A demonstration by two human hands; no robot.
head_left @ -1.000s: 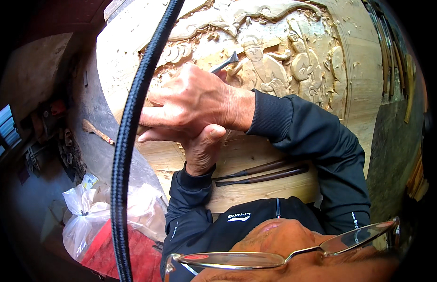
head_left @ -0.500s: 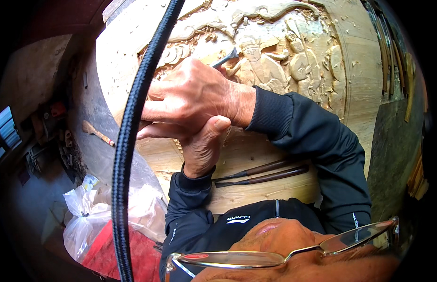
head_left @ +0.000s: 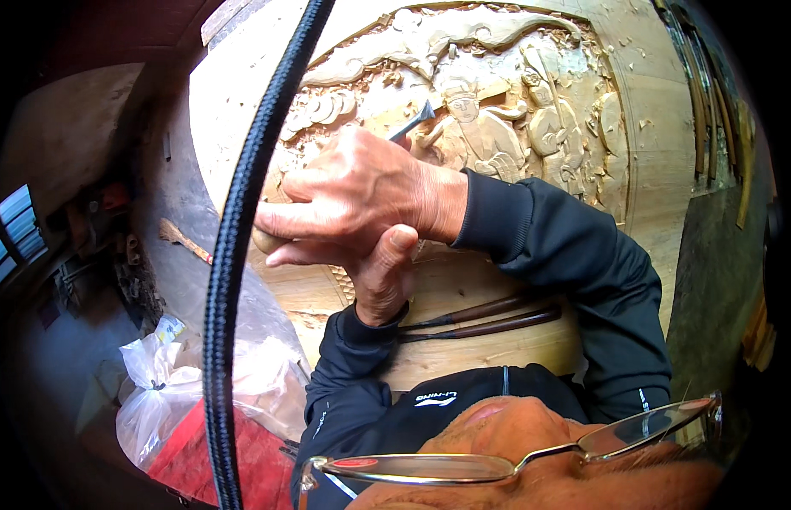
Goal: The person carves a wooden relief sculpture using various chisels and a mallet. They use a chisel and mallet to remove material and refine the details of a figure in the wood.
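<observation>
My right hand (head_left: 361, 187) is wrapped round a wood chisel (head_left: 411, 121), its flared steel blade sticking out beyond the knuckles toward the far right. A rounded handle end (head_left: 263, 240) shows at the other side of the hand. Underneath, my left hand (head_left: 382, 276) is closed against the right one, thumb up by the right wrist; most of its fingers are hidden. The blade tip lies by a carved figure (head_left: 480, 136) on the wooden relief panel (head_left: 654, 127). Whether the edge touches the wood I cannot tell.
Two dark-handled chisels (head_left: 489, 323) lie on the panel close to my chest. Several more tools (head_left: 710, 102) stand in a row at the far right. A brush (head_left: 183, 240) and a clear plastic bag (head_left: 157, 382) are at left. A black braided cable (head_left: 229, 255) crosses the view.
The chisel tip has drawn slightly back from the carved figure's face. Its handle end has come into sight beside my right hand. The whole view has shifted a little.
</observation>
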